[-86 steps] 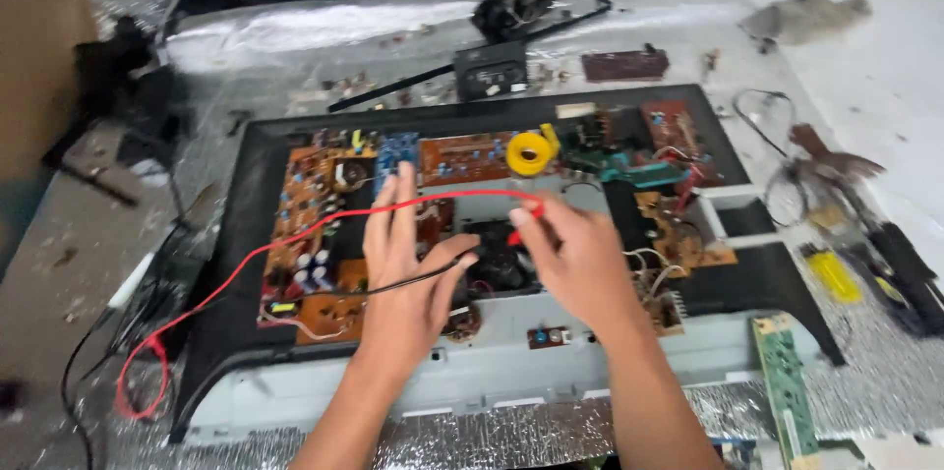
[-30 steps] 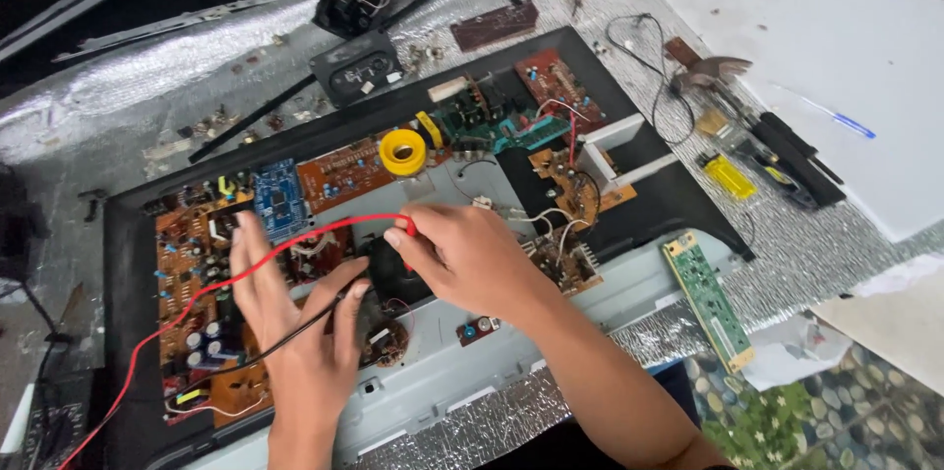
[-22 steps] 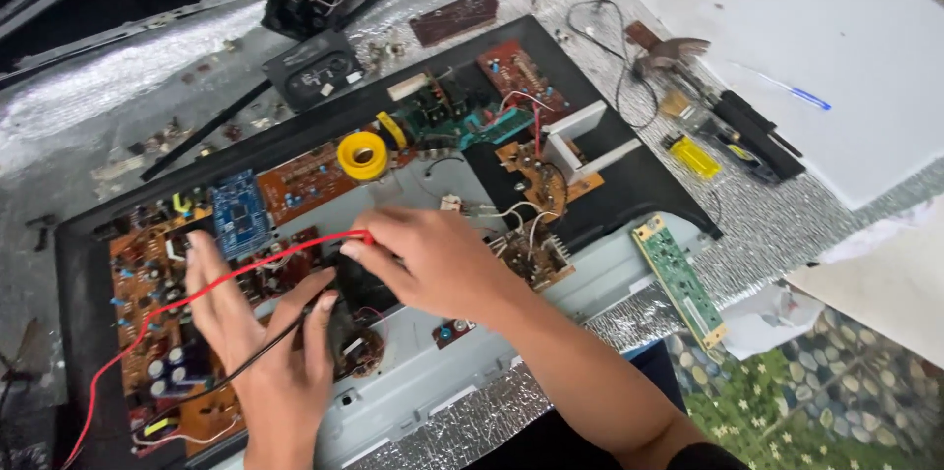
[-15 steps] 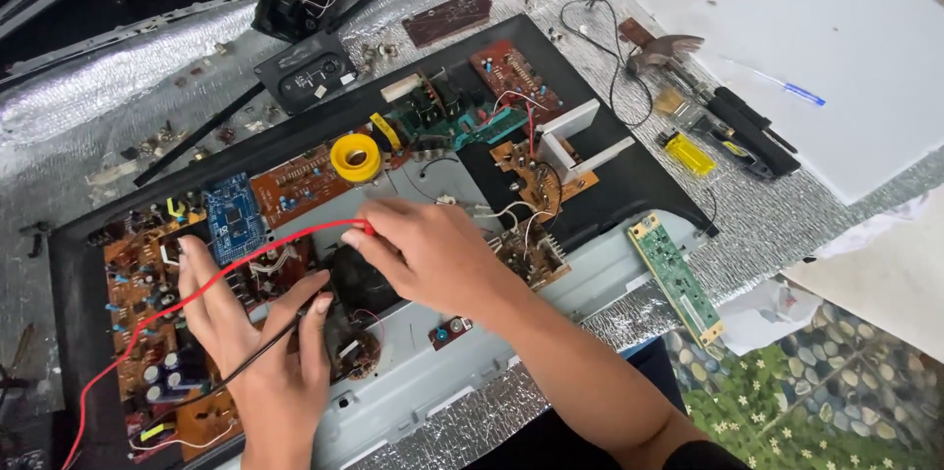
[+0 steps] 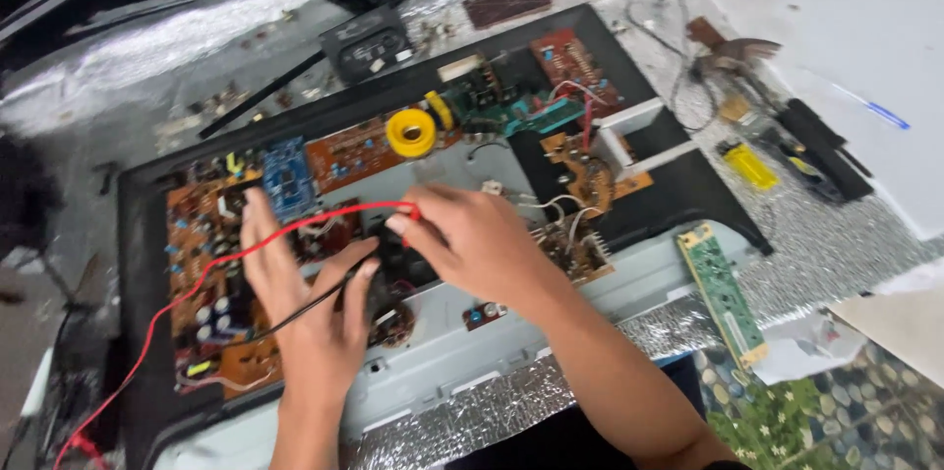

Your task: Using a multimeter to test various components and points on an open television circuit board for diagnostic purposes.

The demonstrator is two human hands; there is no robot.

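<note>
Red probe [image 5: 398, 211] pinched in right hand [image 5: 477, 244], palm down.

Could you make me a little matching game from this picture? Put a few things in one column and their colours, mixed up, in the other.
Things:
1. ring-shaped coil
2. wire by the right hand
3. wire by the left hand
4. narrow loose board strip

Colours:
A. black
B. green
C. yellow
D. red

Pairs: 1-C, 2-D, 3-A, 4-B
</note>
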